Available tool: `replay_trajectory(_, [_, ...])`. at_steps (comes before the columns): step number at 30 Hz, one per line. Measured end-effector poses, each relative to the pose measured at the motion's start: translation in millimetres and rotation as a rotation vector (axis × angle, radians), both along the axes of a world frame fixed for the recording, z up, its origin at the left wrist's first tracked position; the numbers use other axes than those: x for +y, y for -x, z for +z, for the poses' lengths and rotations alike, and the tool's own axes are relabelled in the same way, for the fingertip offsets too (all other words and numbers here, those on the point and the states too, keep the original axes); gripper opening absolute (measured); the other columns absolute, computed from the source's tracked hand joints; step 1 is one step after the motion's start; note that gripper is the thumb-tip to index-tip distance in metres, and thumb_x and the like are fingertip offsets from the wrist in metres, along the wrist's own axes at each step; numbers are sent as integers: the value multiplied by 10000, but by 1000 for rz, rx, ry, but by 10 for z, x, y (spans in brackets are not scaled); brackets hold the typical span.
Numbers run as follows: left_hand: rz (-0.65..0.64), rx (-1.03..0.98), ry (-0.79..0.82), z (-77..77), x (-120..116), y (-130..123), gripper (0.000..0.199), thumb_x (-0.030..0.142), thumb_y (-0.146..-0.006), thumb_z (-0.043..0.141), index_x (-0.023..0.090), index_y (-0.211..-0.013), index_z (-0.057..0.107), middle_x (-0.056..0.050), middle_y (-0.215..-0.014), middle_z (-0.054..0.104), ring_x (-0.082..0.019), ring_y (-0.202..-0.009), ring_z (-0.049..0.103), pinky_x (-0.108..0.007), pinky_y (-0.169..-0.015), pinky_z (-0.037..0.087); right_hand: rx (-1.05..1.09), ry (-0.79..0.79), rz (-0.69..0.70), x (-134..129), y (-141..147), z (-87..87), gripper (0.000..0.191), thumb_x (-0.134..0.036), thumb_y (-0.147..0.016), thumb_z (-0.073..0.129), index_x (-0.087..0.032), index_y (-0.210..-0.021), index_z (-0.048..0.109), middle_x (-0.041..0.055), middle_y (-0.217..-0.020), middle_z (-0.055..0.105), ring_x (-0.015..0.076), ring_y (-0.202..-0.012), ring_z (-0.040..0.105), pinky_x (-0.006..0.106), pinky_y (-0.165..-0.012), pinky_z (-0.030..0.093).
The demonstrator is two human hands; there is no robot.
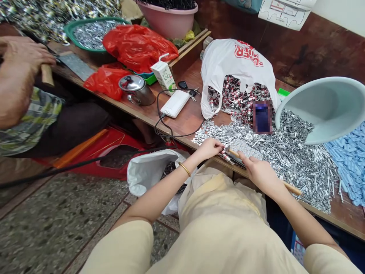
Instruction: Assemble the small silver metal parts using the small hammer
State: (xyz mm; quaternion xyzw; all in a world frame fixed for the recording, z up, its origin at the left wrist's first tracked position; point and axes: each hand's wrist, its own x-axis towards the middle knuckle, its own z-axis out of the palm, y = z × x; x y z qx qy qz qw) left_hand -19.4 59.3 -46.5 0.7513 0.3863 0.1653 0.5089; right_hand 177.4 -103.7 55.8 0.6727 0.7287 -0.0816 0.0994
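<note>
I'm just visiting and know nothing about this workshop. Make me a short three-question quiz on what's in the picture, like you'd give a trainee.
1. Multiple choice: what does the person's right hand grip?
A) the metal mug
B) a wooden-handled tool
C) the pink basin

2. True or false: red-banded metal pieces show through the opening of the white plastic bag.

3. Fill in the blank: the arm of the person's left hand wears a gold-coloured ____.

Key:
1. B
2. True
3. Bangle
</note>
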Motion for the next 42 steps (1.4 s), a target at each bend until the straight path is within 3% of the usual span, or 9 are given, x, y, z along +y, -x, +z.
replay_trajectory(8, [-17, 3, 56, 8, -5, 25, 163, 222, -758, 621, 147, -720, 761, -5, -635, 710, -159, -631, 639, -230, -593, 462, 20, 19, -7, -28, 20, -52, 608, -184, -1006, 372, -281, -1605, 335, 74, -929, 669, 173, -659, 606, 265, -590, 361])
replay_trajectory(13, [70, -164, 238, 122, -105, 2, 244, 210, -809, 610, 133, -985, 761, -45, -778, 751, -167, -700, 693, -278, -686, 568, 58, -200, -186, -136, -214, -373, 527, -227, -1050, 313, -293, -1558, 435, 79, -1002, 680, 186, -794, 613, 263, -656, 403])
replay_trajectory(20, [221, -41, -369, 248, -297, -256, 278, 115, -890, 477, 177, -1010, 720, -68, -1034, 744, -213, -929, 679, -350, -890, 535, 103, -528, -287, -268, -546, -843, 415, -223, -1019, 404, -260, -1349, 654, 120, -1343, 622, 276, -1141, 523, 386, -917, 459])
replay_trajectory(25, [136, -47, -585, 98, -391, -223, 308, 152, -980, 401, 167, -1149, 657, -105, -1095, 679, -242, -1031, 621, -396, -930, 509, 268, -658, -482, -198, -1160, -823, 325, -283, -1001, 433, -162, -1084, 722, 129, -1060, 715, 264, -1010, 565, 429, -933, 440])
replay_trajectory(30, [147, -100, -671, -24, -514, -296, 289, 245, -1027, 412, 162, -1159, 655, -130, -1165, 633, -253, -1105, 586, -424, -959, 501, 233, -479, -562, 144, -1432, -883, 272, -344, -913, 570, -134, -939, 740, 150, -999, 721, 276, -964, 560, 409, -890, 425])
replay_trajectory(34, [205, -146, -733, -53, -580, -294, 272, 250, -1034, 424, 187, -1169, 652, -118, -1156, 643, -251, -1136, 583, -448, -997, 484, 377, -441, -569, 182, -1429, -857, 250, -345, -888, 574, -160, -850, 737, 109, -910, 734, 237, -857, 606, 368, -818, 453])
replay_trajectory(37, [168, -178, -760, -85, -611, -251, 222, 301, -1010, 518, 185, -1130, 665, -113, -1105, 661, -248, -1074, 601, -432, -948, 505, 516, -598, -614, 42, -1359, -709, 249, -378, -874, 593, -177, -861, 740, 90, -895, 746, 227, -825, 643, 373, -815, 486])
replay_trajectory(39, [134, -204, -752, -110, -626, -241, 212, 335, -979, 596, 185, -1106, 677, -106, -1065, 677, -240, -1030, 612, -413, -915, 518, 663, -702, -627, -37, -1200, -590, 251, -399, -872, 618, -182, -903, 741, 86, -910, 752, 222, -831, 663, 374, -816, 514])
replay_trajectory(42, [141, -232, -712, -120, -639, -266, 174, 307, -996, 575, 202, -1054, 701, -82, -1002, 699, -216, -982, 625, -391, -890, 524, 897, -626, -543, -12, -792, -488, 225, -388, -881, 630, -200, -934, 740, 75, -934, 758, 219, -861, 686, 375, -821, 548])
